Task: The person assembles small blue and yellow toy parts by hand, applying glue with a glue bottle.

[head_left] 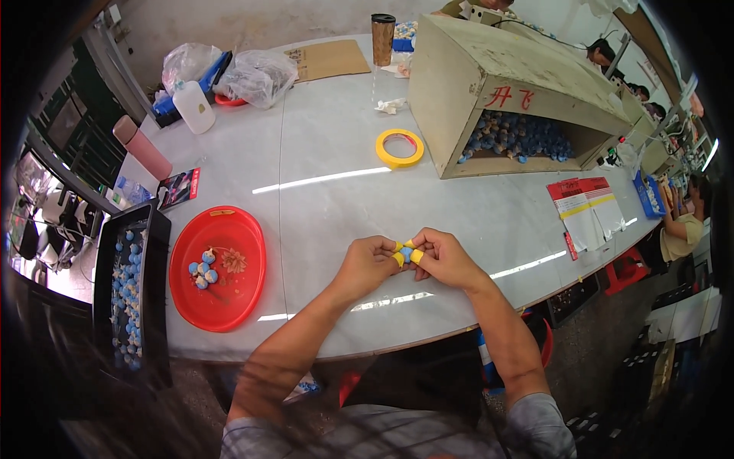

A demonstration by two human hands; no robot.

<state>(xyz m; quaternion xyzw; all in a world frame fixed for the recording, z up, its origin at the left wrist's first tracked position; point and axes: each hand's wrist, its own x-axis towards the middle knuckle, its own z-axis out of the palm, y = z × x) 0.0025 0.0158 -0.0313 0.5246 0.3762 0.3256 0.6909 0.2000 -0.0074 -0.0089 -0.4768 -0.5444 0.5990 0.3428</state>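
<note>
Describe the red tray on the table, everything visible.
The red tray is a shallow oval dish with a raised rim, glossy like plastic, lying flat on the white table left of both hands, beside a black tray. It holds a cluster of small blue and white pieces and one brownish piece. No hand touches it.

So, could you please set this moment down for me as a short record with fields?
left hand: left hand pinches a small blue piece, fingertips capped in yellow
right hand: right hand grips the same piece from the other side
surface: white table
left of hands: red plate with a few blue and white pieces
far left: black tray of blue pieces
beyond hands: yellow tape roll, slanted box holding many blue pieces
</note>
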